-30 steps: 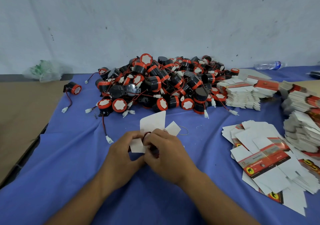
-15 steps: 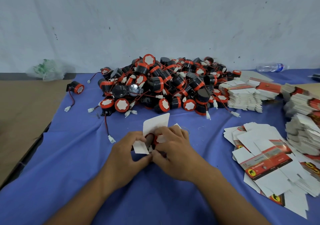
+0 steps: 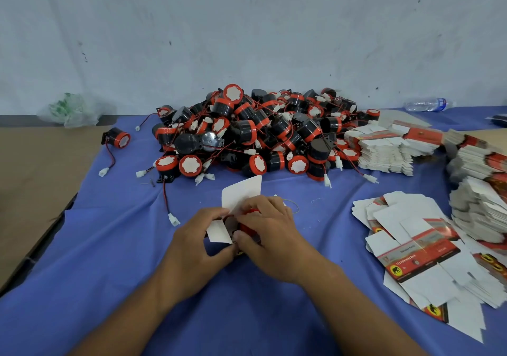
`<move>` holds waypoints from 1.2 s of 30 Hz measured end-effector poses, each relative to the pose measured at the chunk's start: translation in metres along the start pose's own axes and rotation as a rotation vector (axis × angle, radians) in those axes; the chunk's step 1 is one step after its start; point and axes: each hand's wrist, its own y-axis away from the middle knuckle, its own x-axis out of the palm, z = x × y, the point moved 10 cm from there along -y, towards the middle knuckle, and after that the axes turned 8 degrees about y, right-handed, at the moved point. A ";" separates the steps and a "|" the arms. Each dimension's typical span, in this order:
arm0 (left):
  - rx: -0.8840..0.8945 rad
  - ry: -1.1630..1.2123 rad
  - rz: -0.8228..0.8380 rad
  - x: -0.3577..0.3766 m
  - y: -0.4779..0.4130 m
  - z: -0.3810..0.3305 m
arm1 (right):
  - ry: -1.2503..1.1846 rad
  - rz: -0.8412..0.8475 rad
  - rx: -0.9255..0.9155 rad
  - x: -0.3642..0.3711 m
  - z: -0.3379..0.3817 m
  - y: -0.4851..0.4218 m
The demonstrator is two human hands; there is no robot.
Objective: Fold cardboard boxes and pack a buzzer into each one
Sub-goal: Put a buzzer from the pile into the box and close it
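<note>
Two hands work one box [image 3: 241,192] just in front of the buzzer pile [image 3: 260,133]. The left hand [image 3: 197,243] pinches its side flap. The right hand [image 3: 271,235] curls round the red buzzer [image 3: 248,228], which sits deeper in the box mouth than a second ago. The small flap on the right is now covered. Closing the flaps looks next.

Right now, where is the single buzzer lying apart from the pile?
In the head view, the lone buzzer sits at the far left edge of the blue cloth, left of the buzzer pile and just below the plastic bag.
</note>
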 end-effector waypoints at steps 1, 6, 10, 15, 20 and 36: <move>-0.003 -0.007 0.003 0.001 0.000 0.001 | 0.014 0.010 0.009 0.001 0.000 0.000; 0.014 0.018 -0.081 -0.003 0.000 0.003 | 0.150 0.060 0.053 0.006 -0.001 0.000; -0.020 0.116 -0.221 -0.011 0.000 0.007 | 0.185 0.045 0.064 0.005 -0.001 0.002; 0.020 -0.019 -0.234 -0.010 0.001 0.002 | 0.155 0.022 0.060 0.002 -0.005 0.001; 0.147 -0.162 -0.127 0.003 0.000 -0.014 | 0.063 -0.050 -0.009 -0.008 -0.003 0.001; -0.188 0.094 -0.083 0.010 -0.010 0.020 | -0.826 -0.168 0.443 -0.007 -0.067 0.008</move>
